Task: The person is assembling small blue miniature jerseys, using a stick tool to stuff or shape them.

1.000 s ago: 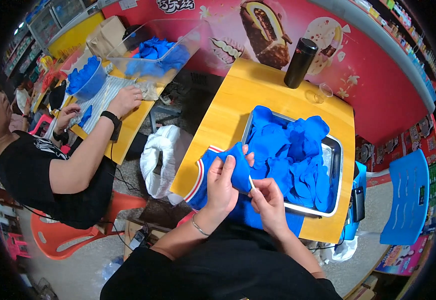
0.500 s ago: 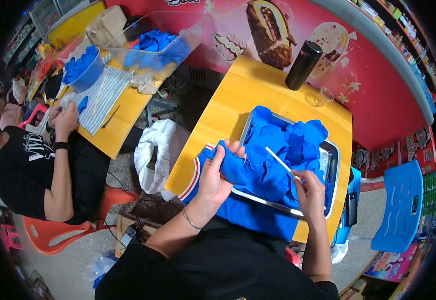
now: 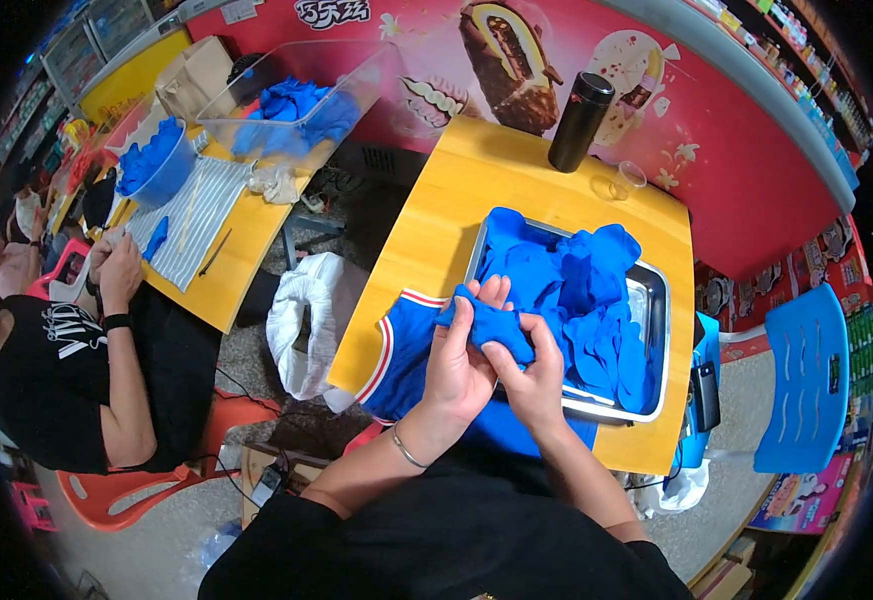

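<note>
A small blue fabric piece (image 3: 501, 332) is held between my two hands above the near side of the table. My left hand (image 3: 449, 375) grips its left end, thumb up along it. With thumb and fingers, my right hand (image 3: 530, 378) pinches its right end. The white stick does not show now. Just beyond my hands, a metal tray (image 3: 665, 345) holds a heap of similar blue pieces (image 3: 596, 275). Under my wrists lies a blue garment (image 3: 396, 365) with red and white striped trim.
A black bottle (image 3: 581, 122) and a clear cup (image 3: 626, 180) stand at the yellow table's (image 3: 426, 215) far side. Left of it are a white sack (image 3: 301, 330) and another table, where a person (image 3: 76, 350) works by blue-filled tubs (image 3: 164, 175). A blue chair (image 3: 806, 380) stands right.
My right hand has come left from over the tray to the blue piece in my left hand. The white stick it held has gone out of sight. The view has shifted slightly.
</note>
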Tool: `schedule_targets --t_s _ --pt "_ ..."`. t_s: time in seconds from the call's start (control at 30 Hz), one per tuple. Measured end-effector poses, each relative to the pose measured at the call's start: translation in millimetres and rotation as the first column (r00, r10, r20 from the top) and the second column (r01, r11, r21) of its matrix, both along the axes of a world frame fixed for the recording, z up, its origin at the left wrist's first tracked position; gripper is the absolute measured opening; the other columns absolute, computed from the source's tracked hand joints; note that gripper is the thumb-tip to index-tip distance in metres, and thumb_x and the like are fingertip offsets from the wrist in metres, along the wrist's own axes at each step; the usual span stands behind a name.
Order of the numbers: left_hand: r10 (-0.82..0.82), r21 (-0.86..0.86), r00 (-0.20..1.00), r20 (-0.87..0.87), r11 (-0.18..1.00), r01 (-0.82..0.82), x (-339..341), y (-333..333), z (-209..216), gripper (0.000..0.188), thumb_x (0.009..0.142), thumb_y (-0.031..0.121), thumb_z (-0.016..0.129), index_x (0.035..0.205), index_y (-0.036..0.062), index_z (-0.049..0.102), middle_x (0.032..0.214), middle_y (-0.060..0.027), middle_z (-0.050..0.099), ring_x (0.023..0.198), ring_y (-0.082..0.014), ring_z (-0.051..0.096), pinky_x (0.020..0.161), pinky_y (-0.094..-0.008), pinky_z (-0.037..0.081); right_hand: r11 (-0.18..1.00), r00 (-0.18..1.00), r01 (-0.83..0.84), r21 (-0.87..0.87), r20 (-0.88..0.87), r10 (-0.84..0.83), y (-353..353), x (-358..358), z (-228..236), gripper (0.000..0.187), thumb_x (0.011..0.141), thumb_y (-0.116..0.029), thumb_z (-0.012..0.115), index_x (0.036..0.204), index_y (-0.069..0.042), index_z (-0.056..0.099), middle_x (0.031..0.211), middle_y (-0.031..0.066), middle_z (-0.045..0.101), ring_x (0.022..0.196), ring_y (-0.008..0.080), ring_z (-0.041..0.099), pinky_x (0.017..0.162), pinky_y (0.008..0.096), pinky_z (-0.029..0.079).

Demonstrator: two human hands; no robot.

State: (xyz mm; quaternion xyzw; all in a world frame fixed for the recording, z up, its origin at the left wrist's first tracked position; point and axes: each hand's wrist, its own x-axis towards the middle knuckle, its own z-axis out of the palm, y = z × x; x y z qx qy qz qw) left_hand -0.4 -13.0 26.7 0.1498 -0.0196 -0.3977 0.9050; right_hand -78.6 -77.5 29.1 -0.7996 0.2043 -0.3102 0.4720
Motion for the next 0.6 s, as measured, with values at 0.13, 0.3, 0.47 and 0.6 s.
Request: schedule_targets --t_s 0.13,0.3,0.47,0.6 --pt "-0.021 0.006 0.998 0.056 1.000 0.021 -5.3 4.8 1.3 0.023 0.093 0.021 0.049 0.112 0.0092 0.054 0.121 -0.0099 0.056 0.120 -0.0221 0.046 0.103 -0.0369 0.036 0.966 0.991 0.037 0.257 0.115 -0.068 -7.3 -7.2 -6.3 0.029 0.079 -0.009 0.067 0.100 0.000 0.051 0.087 0.0071 0.056 0.080 0.0140 0.057 0.065 0.0258 0.047" --pt "-0.060 0.017 0.983 0.176 0.998 0.058 -20.6 11.4 -6.2 0.019 0.092 0.016 0.051 0.110 0.0113 0.056 0.118 -0.0099 0.057 0.111 -0.0194 0.053 0.093 -0.0362 0.043 0.967 0.995 0.015 0.253 0.095 -0.041 -16.3 -18.8 15.8 0.019 0.080 -0.009 0.066 0.093 -0.001 0.054 0.080 0.0001 0.056 0.068 0.0065 0.053 0.058 0.0218 0.044" --pt "-0.236 0.107 0.971 0.044 0.967 0.230 -33.8 17.0 -12.3 0.024 0.093 0.009 0.048 0.116 0.0112 0.054 0.111 -0.0061 0.058 0.106 -0.0152 0.055 0.092 -0.0338 0.045 0.990 0.999 0.050 -0.135 0.028 -0.046 -36.3 -27.9 42.3 0.018 0.074 -0.011 0.072 0.081 -0.001 0.059 0.073 0.0057 0.060 0.066 0.0143 0.059 0.059 0.0260 0.045" --pt "-0.285 0.046 0.955 0.076 0.958 0.283 -34.0 20.6 -7.9 0.029 0.096 0.017 0.042 0.123 0.0093 0.049 0.111 -0.0055 0.058 0.107 -0.0152 0.054 0.098 -0.0339 0.043 0.953 0.991 -0.108 -0.283 0.040 0.125 -45.7 -47.9 91.3 0.026 0.068 -0.018 0.076 0.081 -0.002 0.060 0.072 0.0081 0.061 0.063 0.0204 0.060 0.055 0.0285 0.046"
